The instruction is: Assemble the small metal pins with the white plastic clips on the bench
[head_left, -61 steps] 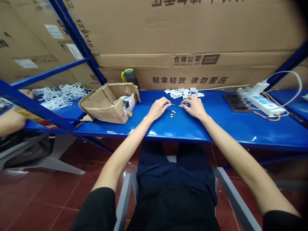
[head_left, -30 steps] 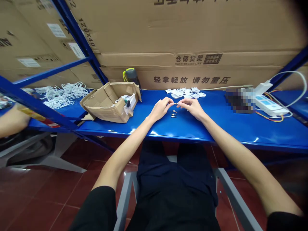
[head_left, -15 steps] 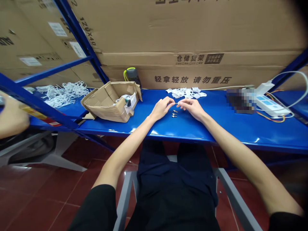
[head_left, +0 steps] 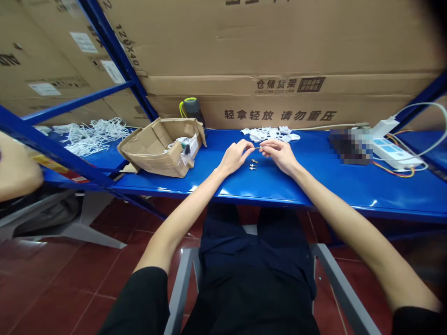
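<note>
Above the blue shelf top (head_left: 296, 186), my left hand (head_left: 234, 156) and my right hand (head_left: 279, 155) meet fingertip to fingertip. Between them runs a thin metallic pin-like piece (head_left: 257, 148). My left thumb and forefinger pinch one end of it. At the other end, my right fingers are closed on a small pale bit, its shape mostly hidden. Just below the hands lie several small screw-like metal parts (head_left: 253, 166), side by side. Behind my hands is a loose group of white plastic pieces (head_left: 268, 134), some with round holes.
Left of my hands stands an open cardboard box (head_left: 153, 158) with small items inside, a dark bottle (head_left: 193, 110) behind it. White cords (head_left: 98, 135) are heaped beyond the blue post. A power strip (head_left: 394, 153) with cables lies right. Another person's arm (head_left: 17, 170) shows at far left.
My right fingers have shifted slightly right, and more of the thin piece shows between the hands. My left hand stays nearly still. The other person's arm at far left has moved.
</note>
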Demonstrator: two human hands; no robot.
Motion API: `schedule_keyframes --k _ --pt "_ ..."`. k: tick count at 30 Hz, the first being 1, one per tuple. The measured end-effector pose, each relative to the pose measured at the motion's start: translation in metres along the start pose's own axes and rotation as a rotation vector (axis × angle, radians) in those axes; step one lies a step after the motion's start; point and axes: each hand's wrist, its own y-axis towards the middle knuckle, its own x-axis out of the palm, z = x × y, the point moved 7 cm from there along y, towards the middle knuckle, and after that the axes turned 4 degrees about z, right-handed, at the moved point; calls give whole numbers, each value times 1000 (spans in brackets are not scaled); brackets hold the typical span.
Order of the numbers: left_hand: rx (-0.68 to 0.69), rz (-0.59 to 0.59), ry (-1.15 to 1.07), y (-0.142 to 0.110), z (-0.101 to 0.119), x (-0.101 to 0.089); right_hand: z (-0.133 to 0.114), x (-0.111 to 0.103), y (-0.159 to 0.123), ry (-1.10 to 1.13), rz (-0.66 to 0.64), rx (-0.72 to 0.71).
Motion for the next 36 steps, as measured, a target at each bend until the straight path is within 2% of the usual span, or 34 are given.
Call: schedule_keyframes --k 8,21,28,32,36 --pt "1 9 -25 0 0 0 2 0 0 73 11 29" --pt "33 24 45 0 1 -2 -4 4 -2 -7 -36 11" --pt "85 -12 175 -1 11 0 -11 7 -4 -165 -35 -103" --pt "64 -17 106 0 9 0 -17 8 -5 -231 -39 -182" --pt "-2 26 37 1 3 -5 -14 5 -2 -245 -35 -178"
